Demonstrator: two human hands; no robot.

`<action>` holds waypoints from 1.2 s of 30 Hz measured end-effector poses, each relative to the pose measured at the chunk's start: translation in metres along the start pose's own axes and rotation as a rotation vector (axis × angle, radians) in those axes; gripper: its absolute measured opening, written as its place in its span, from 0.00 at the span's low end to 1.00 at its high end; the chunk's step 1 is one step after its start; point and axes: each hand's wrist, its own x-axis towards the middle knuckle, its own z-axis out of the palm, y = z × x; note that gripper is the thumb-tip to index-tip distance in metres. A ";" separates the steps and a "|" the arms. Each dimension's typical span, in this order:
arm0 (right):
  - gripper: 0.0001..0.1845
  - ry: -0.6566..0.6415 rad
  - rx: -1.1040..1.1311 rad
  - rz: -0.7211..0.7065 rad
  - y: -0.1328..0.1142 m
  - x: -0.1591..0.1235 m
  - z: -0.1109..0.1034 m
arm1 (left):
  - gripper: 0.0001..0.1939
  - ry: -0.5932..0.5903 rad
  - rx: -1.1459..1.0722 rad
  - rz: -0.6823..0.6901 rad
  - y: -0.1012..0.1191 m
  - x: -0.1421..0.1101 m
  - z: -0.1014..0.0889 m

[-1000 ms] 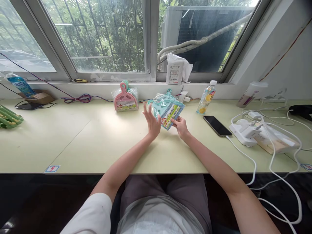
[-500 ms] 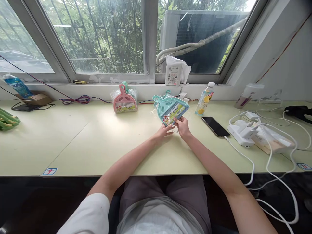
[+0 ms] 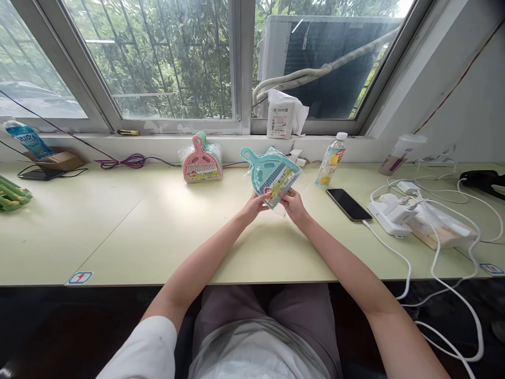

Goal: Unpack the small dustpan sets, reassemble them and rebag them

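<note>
A teal mini dustpan and brush set [image 3: 267, 172] in a clear plastic bag is held up over the pale green desk [image 3: 158, 231], its handle pointing up and left. My left hand [image 3: 254, 203] pinches the bag's lower left edge. My right hand [image 3: 292, 204] grips the lower right edge by the printed label. Both hands are closed on the pack. A pink pack of the same kind [image 3: 201, 160] leans against the wall under the window.
A drink bottle [image 3: 330, 159], a black phone [image 3: 349, 204] and a white power strip with cables [image 3: 398, 216] lie to the right. A white packet [image 3: 281, 119] sits on the sill. Purple wires [image 3: 126, 160], a blue bottle [image 3: 27, 139] and green items [image 3: 11, 193] are on the left.
My left hand, open beside the pack a second ago, has closed on its lower edge. The teal pack has been turned so its handle points up and left.
</note>
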 end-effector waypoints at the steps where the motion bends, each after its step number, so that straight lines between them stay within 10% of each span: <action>1: 0.17 -0.002 -0.008 0.006 -0.001 0.001 0.000 | 0.23 0.022 0.005 0.000 -0.001 0.001 -0.001; 8: 0.18 -0.148 -0.373 0.267 -0.013 0.015 -0.019 | 0.24 0.145 0.071 -0.074 0.002 0.011 -0.024; 17: 0.28 -0.175 -1.411 -0.553 -0.025 0.022 -0.058 | 0.19 0.099 -0.010 -0.229 0.015 0.016 -0.070; 21: 0.06 -0.098 -1.250 -0.556 -0.017 0.023 -0.050 | 0.18 0.028 0.016 -0.286 0.014 0.016 -0.072; 27: 0.07 0.011 -1.034 -0.406 -0.004 0.022 -0.046 | 0.20 -0.101 0.123 -0.431 0.015 0.013 -0.065; 36: 0.40 0.027 -0.414 0.056 0.017 0.028 -0.051 | 0.25 -0.170 0.221 -0.367 0.016 0.007 -0.056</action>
